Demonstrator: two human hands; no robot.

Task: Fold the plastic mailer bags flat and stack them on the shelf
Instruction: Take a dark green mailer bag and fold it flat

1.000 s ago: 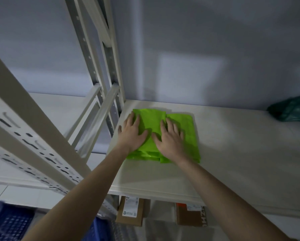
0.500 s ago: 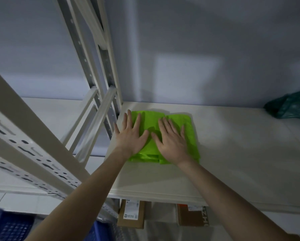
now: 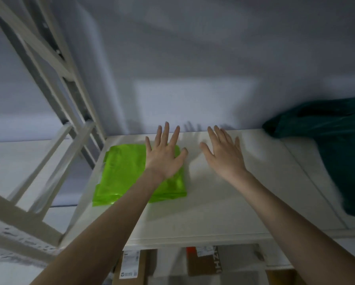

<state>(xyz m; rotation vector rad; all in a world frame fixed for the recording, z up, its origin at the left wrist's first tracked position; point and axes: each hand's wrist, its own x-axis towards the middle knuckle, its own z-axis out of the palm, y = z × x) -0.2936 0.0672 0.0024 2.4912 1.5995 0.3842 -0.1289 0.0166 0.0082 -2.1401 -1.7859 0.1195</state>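
Observation:
A folded bright green mailer bag [image 3: 127, 171] lies flat at the left end of the white shelf [image 3: 213, 212]. My left hand [image 3: 164, 155] hovers over the bag's right edge, fingers spread, holding nothing. My right hand [image 3: 222, 153] is open above the bare shelf to the right of the bag, apart from it. A crumpled dark green bag [image 3: 337, 145] lies at the shelf's right end against the wall.
White slotted shelf uprights [image 3: 55, 83] rise at the left. Below the shelf board stand cardboard boxes [image 3: 203, 262] with labels. A grey wall [image 3: 193, 58] closes the back of the shelf.
Both hands have lifted off the green bag and shifted right; the bag stays flat on the shelf. The view has swung right, showing more of the dark green bag.

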